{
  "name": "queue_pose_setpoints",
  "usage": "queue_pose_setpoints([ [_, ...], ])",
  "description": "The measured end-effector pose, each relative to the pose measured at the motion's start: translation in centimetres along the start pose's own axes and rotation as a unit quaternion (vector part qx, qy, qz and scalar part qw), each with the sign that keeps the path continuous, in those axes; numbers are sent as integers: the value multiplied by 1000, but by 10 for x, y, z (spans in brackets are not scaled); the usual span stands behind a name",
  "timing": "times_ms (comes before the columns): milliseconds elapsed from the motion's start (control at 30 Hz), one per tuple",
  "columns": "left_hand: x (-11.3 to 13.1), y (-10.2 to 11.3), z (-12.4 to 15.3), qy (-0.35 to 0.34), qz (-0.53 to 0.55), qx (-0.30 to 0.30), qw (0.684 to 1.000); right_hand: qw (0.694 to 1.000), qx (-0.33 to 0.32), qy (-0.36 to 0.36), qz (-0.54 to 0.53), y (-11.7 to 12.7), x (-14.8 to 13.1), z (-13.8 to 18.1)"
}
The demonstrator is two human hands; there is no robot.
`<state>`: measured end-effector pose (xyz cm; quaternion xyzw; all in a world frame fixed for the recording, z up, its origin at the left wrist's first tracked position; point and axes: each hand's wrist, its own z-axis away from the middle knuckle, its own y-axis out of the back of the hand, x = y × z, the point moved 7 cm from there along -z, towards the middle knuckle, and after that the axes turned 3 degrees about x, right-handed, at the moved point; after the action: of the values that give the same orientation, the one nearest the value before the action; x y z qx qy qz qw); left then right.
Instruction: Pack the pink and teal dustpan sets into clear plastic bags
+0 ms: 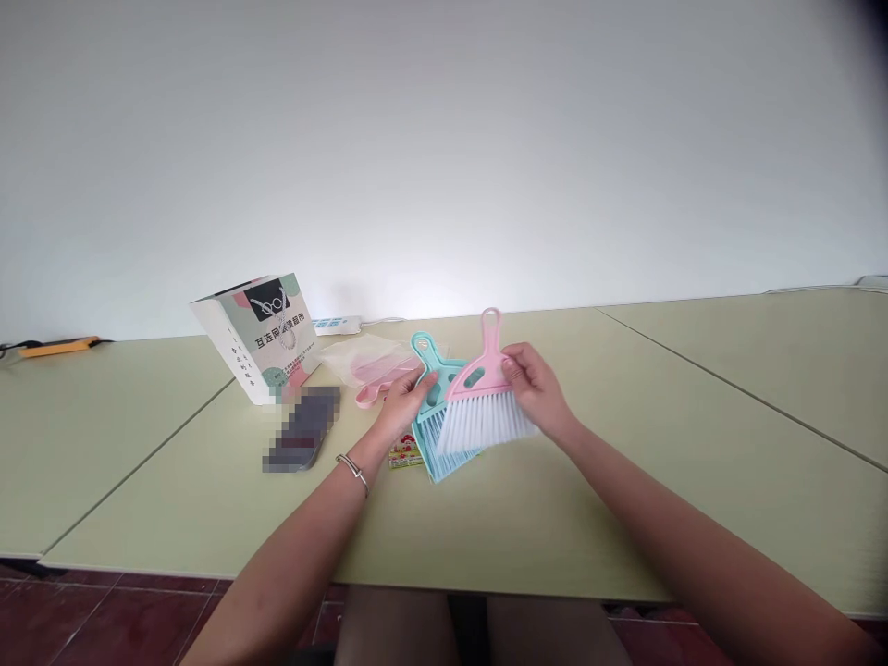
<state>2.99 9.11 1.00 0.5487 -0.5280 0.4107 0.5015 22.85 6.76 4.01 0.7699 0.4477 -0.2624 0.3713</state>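
My right hand (539,387) grips a small pink hand brush (494,370) with white bristles, its handle pointing up. In my left hand (406,400) is a teal hand brush (431,393) with pale blue bristles, nested against a teal dustpan (420,444). The pink brush overlaps the right part of the teal set and hides some of it. Below and behind the teal set lies a colourful printed packet or card (403,453), mostly covered. Just left of my left hand, a pink handled piece (367,396) lies partly under a clear plastic bag (347,356).
A printed paper bag (256,338) with a rope handle stands at the left, with a dark, partly blurred object (312,430) before it. A white power strip (339,326) lies by the wall. An orange item (59,347) is at far left. The table (666,388) has panel seams.
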Motion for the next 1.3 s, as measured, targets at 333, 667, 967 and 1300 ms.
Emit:
queue_pose_setpoints([
  [333,3,68,-4,-127,144,308,932,949,-122,-144,251,12,80,-13],
  [667,3,112,-2,-131,297,428,844,934,-131,-106,314,-1,82,-6],
  [967,6,126,1,-148,236,479,833,954,-169,108,223,-60,8,7],
  [1300,1,117,-2,-114,294,450,835,935,-296,-39,192,-168,18,-24],
])
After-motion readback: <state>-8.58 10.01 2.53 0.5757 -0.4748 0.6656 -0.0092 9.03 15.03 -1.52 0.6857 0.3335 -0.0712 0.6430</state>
